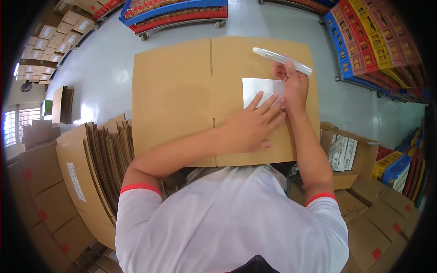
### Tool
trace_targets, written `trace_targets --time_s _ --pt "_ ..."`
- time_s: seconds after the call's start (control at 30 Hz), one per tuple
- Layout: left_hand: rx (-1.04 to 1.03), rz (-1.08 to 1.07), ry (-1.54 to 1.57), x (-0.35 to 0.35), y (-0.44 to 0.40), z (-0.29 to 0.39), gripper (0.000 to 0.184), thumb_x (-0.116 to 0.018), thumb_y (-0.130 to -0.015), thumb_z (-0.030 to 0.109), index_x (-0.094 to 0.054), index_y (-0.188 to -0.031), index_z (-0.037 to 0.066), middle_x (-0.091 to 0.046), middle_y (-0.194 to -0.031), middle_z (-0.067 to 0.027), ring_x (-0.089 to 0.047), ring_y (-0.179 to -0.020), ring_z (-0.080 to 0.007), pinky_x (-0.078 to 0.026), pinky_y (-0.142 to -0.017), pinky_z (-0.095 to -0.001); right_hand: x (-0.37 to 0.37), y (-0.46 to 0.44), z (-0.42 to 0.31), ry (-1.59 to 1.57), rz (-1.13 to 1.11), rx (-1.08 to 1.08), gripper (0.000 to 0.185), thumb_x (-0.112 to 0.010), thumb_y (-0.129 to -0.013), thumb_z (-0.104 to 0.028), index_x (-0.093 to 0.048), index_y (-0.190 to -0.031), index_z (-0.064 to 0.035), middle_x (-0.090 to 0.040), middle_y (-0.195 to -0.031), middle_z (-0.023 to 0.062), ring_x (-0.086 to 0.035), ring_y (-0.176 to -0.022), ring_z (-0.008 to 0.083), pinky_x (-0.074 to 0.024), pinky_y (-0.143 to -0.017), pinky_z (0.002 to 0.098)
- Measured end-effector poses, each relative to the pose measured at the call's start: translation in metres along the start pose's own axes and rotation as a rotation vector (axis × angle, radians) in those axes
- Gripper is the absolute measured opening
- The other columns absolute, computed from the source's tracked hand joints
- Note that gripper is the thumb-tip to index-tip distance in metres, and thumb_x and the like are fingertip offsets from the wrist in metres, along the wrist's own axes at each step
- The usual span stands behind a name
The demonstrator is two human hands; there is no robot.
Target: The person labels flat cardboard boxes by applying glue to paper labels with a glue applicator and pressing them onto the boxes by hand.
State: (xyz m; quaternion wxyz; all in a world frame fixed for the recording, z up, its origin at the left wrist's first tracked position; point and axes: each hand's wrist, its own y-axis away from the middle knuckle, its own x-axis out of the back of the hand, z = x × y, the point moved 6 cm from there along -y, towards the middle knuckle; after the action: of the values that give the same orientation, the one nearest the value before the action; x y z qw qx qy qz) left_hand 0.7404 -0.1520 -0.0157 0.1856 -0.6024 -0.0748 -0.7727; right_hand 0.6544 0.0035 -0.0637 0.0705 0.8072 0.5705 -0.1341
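Note:
A flat brown cardboard sheet (177,104) with slits lies in front of me. On its right half is a white paper label (253,90). My left hand (255,125) rests with spread fingers over the label's lower part, holding nothing. Just right of the label, my right hand (293,86) is closed around a long clear plastic tube (277,58) with a pale tip. The tube lies tilted, its tip toward the upper left. My left hand's fingertips come close to my right wrist; whether they touch is unclear.
Folded cardboard (98,164) stands upright at my left. An open carton (341,157) with printed packets sits at my right. Coloured crates (364,41) are stacked at the upper right. A wheeled trolley with a blue crate (182,13) stands ahead on the grey floor (107,68).

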Motion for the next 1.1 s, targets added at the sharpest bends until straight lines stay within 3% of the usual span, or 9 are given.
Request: trace_targets --time_s 0.07,0.23,0.33,0.57,0.83,0.97,1.03,1.1 --pt "0.015 -0.007 -0.050 -0.012 -0.008 0.005 0.078 -0.061 -0.097 0.057 -0.051 -0.151 0.002 -0.037 -0.163 -0.0230 -0.027 -0.156 -0.0403 -0.023 -0.124 -0.0627 0.000 -0.003 -0.003 0.074 0.006 0.034 0.037 -0.063 -0.107 -0.030 -0.065 -0.124 0.0029 -0.073 -0.104 0.0107 -0.068 -0.089 0.0175 -0.0567 -0.082 0.0316" --pt "0.055 0.058 0.002 -0.027 -0.008 -0.003 0.082 -0.059 -0.098 0.060 -0.045 -0.156 0.004 -0.037 -0.164 -0.0229 -0.026 -0.156 -0.0399 -0.022 -0.125 -0.0616 0.018 -0.004 -0.001 -0.220 0.055 -0.050 0.034 -0.061 -0.108 -0.029 -0.061 -0.122 0.0023 -0.071 -0.105 0.0131 -0.072 -0.095 0.0244 -0.0594 -0.088 0.0379" --pt "0.033 0.045 0.023 -0.026 -0.005 -0.005 0.082 -0.059 -0.098 0.059 -0.044 -0.157 0.005 -0.037 -0.164 -0.0226 -0.026 -0.156 -0.0396 -0.022 -0.125 -0.0613 0.011 0.001 -0.009 -0.201 0.013 -0.058 0.035 -0.058 -0.109 -0.030 -0.058 -0.122 0.0020 -0.071 -0.105 0.0145 -0.073 -0.097 0.0274 -0.0602 -0.090 0.0398" --pt "0.036 0.082 -0.001 -0.025 -0.005 -0.007 0.078 -0.061 -0.097 0.058 -0.050 -0.153 0.004 -0.042 -0.161 -0.0227 -0.031 -0.154 -0.0388 -0.022 -0.125 -0.0612 0.012 -0.003 -0.003 -0.258 0.008 -0.068 0.035 -0.056 -0.109 -0.028 -0.054 -0.128 0.0011 -0.070 -0.109 0.0164 -0.074 -0.096 0.0284 -0.0604 -0.091 0.0403" --pt "0.053 0.038 -0.003 -0.026 -0.007 -0.005 0.081 -0.062 -0.096 0.057 -0.045 -0.156 0.005 -0.037 -0.163 -0.0228 -0.029 -0.155 -0.0395 -0.022 -0.125 -0.0613 0.011 0.000 -0.001 -0.148 -0.026 -0.049 0.030 -0.065 -0.104 -0.017 -0.057 -0.127 0.0012 -0.071 -0.110 0.0146 -0.074 -0.096 0.0253 -0.0604 -0.088 0.0360" --pt "0.049 0.030 -0.004 -0.026 -0.007 -0.005 0.080 -0.062 -0.097 0.057 -0.045 -0.156 0.005 -0.037 -0.163 -0.0230 -0.028 -0.155 -0.0396 -0.022 -0.125 -0.0613 0.010 0.000 -0.013 -0.157 -0.038 -0.072 0.030 -0.067 -0.104 -0.018 -0.058 -0.126 0.0015 -0.071 -0.111 0.0138 -0.073 -0.095 0.0238 -0.0604 -0.086 0.0342" --pt "0.051 0.051 0.011 -0.026 -0.007 -0.005 0.080 -0.061 -0.097 0.056 -0.044 -0.156 0.005 -0.037 -0.163 -0.0231 -0.028 -0.155 -0.0394 -0.022 -0.125 -0.0612 0.013 0.005 -0.052 0.167 0.026 0.055 0.030 -0.068 -0.104 -0.019 -0.061 -0.123 0.0025 -0.072 -0.110 0.0140 -0.072 -0.093 0.0218 -0.0601 -0.084 0.0338" --pt "0.057 0.056 0.014 -0.025 -0.006 -0.005 0.080 -0.061 -0.097 0.056 -0.044 -0.156 0.005 -0.036 -0.164 -0.0231 -0.028 -0.156 -0.0393 -0.022 -0.125 -0.0612 -0.001 0.026 -0.120 0.351 0.020 0.402 0.033 -0.069 -0.103 -0.021 -0.062 -0.123 0.0038 -0.072 -0.108 0.0131 -0.071 -0.091 0.0202 -0.0595 -0.081 0.0322"
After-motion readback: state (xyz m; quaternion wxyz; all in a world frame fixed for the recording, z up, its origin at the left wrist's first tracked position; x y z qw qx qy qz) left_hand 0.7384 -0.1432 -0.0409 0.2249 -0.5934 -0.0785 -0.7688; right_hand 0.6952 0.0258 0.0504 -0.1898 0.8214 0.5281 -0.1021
